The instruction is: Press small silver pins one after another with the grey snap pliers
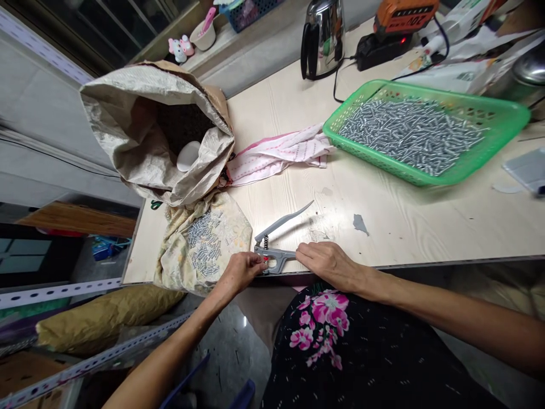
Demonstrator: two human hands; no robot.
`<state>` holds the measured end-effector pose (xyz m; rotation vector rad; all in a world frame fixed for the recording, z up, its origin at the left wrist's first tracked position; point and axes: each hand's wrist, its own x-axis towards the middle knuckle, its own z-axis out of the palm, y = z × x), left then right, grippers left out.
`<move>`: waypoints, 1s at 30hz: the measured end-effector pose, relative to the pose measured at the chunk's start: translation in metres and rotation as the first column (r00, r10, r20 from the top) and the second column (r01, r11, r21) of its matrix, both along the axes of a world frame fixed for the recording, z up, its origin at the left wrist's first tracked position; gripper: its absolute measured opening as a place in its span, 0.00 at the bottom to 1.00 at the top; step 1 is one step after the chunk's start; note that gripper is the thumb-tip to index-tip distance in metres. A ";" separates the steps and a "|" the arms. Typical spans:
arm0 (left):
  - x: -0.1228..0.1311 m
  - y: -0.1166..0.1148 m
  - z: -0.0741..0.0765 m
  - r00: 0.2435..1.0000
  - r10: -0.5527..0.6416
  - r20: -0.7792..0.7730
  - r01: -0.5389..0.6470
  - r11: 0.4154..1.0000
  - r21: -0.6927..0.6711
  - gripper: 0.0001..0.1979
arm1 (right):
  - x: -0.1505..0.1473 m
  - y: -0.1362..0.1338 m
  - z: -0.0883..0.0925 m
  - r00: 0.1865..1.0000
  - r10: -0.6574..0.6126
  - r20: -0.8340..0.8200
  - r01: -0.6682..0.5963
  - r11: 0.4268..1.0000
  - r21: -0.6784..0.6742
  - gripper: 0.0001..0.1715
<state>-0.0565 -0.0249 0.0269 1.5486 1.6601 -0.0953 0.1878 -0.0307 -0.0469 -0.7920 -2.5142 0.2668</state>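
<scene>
Grey snap-fastener-like pliers (283, 257) with a coil spring lie at the table's front edge, their upper handle raised wide. My right hand (326, 261) is closed around the end of the lower handle. At the jaw end, my left hand (244, 272) pinches beside a small red part (266, 259). Whatever sits between those fingertips is too small to make out. Left of this hand, several small silvery metal pins (204, 241) are spread on a stained cloth (238, 227).
A big open sack (140, 153) with a white scoop-like piece (188, 156) stands at the left. A green basket (426, 180) of metal pins is at the right. Behind are a pink-white towel (281, 156), a kettle (326, 40) and an orange battery (404, 17) on its charger.
</scene>
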 end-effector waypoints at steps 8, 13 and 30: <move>-0.007 0.013 -0.016 0.904 0.413 0.107 -0.339 0.847 -0.409 0.23 | 0.002 0.008 -0.003 1.000 0.020 0.021 -0.015 0.974 -0.227 0.09; -0.005 0.029 -0.015 0.916 0.396 0.055 -0.318 0.805 -0.501 0.24 | 0.004 0.013 0.004 0.997 -0.014 0.072 0.032 0.966 -0.255 0.07; -0.006 0.032 -0.015 0.913 0.408 0.018 -0.338 0.779 -0.528 0.25 | 0.022 0.049 0.007 0.987 -0.076 0.145 0.098 0.983 -0.155 0.64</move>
